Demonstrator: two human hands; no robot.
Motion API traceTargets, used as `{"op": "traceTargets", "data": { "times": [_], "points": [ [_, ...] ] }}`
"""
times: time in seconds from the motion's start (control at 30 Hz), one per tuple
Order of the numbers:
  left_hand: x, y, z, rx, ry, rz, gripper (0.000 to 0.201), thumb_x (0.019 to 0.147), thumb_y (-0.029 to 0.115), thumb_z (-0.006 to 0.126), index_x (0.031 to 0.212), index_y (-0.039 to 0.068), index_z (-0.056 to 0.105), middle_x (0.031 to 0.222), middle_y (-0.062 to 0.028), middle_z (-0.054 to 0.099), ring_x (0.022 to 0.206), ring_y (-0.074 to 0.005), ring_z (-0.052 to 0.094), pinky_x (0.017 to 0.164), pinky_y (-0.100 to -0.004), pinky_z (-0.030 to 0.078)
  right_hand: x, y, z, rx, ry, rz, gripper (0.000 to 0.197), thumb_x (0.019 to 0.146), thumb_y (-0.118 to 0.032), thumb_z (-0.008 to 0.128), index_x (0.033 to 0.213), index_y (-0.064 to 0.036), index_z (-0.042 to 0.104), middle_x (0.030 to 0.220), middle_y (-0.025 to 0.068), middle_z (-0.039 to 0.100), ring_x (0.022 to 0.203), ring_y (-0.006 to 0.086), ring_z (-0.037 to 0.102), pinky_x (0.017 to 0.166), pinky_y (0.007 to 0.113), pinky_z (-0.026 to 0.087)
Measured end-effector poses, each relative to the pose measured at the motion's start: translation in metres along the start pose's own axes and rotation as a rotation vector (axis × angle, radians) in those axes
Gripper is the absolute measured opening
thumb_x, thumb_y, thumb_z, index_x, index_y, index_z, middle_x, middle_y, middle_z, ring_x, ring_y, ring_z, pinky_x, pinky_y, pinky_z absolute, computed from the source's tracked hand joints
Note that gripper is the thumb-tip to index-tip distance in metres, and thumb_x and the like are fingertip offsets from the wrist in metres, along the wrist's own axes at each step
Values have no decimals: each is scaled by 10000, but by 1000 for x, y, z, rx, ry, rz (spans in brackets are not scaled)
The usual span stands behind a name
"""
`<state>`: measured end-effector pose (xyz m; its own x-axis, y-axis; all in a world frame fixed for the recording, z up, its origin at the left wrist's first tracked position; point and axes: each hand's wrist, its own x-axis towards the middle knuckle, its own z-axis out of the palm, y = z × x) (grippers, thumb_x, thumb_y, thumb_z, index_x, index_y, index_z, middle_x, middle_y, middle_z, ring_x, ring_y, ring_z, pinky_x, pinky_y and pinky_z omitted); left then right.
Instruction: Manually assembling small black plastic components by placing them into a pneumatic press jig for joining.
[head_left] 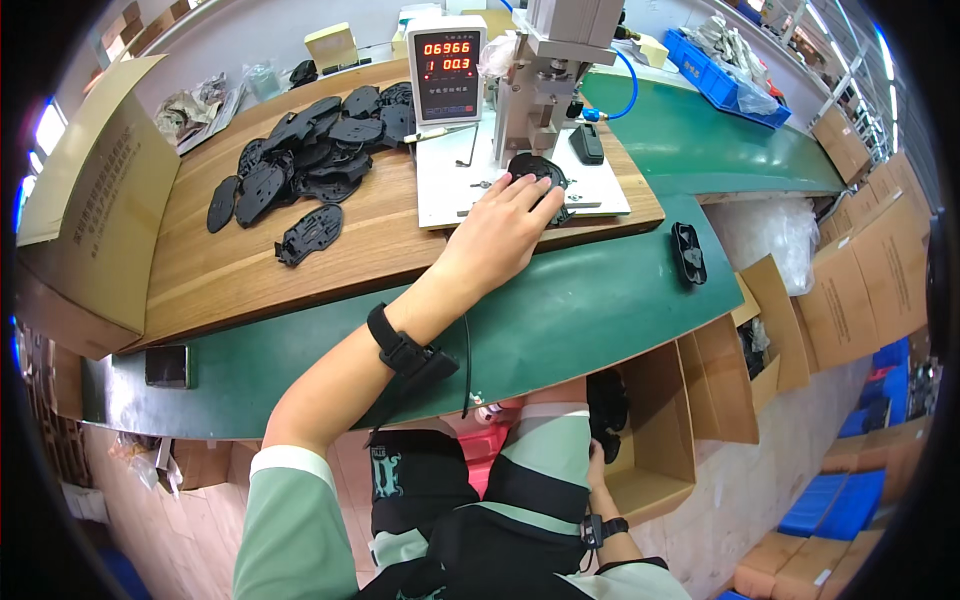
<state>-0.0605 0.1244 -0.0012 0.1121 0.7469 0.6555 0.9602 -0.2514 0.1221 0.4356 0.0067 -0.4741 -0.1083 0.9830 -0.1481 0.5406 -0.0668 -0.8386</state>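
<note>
My left hand (508, 222) reaches to the white base plate (440, 205) of a bench press (545, 95). Its fingers rest over a black plastic shell (540, 168) under the press head; the thumb is hidden. Low at the right, my right hand (597, 472) is at the near side of an open cardboard box (655, 470), next to black parts (606, 402) in it. My leg and the box edge hide most of its fingers, so its grip does not show. A heap of black plastic shells (320, 140) lies on the wooden board (390, 240), with one shell (309, 235) apart from it.
A counter box with a red display (447, 70) stands left of the press. On the green table (560, 310) are a black part (688, 253) and a phone (167, 367). A tall carton (95, 210) borders the board's left. A blue crate (720, 80) sits far right.
</note>
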Motion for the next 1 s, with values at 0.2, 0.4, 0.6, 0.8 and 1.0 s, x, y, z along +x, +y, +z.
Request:
{"op": "traceTargets", "data": {
  "times": [0.2, 0.4, 0.6, 0.8, 1.0],
  "points": [
    [-12, -7, -1, 3, 21, -47, 523, 860, -16, 673, 1367, 32, 556, 1336, -215, 659, 1323, -394, 605, 1173, -511, 461, 4, -356, -51, 113, 126, -465, 188, 929, 59, 572, 1062, -7, 688, 1019, 133, 689, 890, 258, 677, 826, 361, 545],
    [-16, -11, -1, -101, 39, -79, 590, 837, 46, 730, 1396, 23, 543, 1330, -216, 669, 1290, -399, 624, 1185, -511, 450, 30, -532, -62, -177, 181, -1132, 436, 817, 19, 731, 1246, -19, 662, 1256, 164, 652, 1132, 375, 623, 970, 462, 514],
    [-13, -10, 4, -203, 71, -104, 702, 818, 34, 722, 1478, 21, 484, 1326, -216, 669, 1236, -400, 637, 1193, -504, 441, 115, -599, -7, -347, 138, -1230, 638, 801, -25, 778, 1401, -22, 560, 1427, 156, 572, 1316, 387, 536, 1087, 460, 461],
    [-15, -12, 1, -247, 117, -64, 795, 818, -19, 696, 1560, 59, 421, 1347, -199, 631, 1229, -386, 642, 1135, -486, 480, 141, -609, 23, -529, 121, -1149, 656, 759, 5, 770, 1380, 2, 559, 1327, 148, 636, 1217, 340, 620, 989, 466, 522],
    [-13, -13, -4, -276, 171, -44, 858, 792, -62, 666, 1589, 127, 410, 1452, -216, 462, 1149, -391, 664, 913, -461, 591, 153, -607, 26, -442, 195, -1142, 509, 765, 35, 748, 1251, -42, 623, 1109, 106, 685, 1058, 346, 654, 876, 459, 581]
  ]
}}
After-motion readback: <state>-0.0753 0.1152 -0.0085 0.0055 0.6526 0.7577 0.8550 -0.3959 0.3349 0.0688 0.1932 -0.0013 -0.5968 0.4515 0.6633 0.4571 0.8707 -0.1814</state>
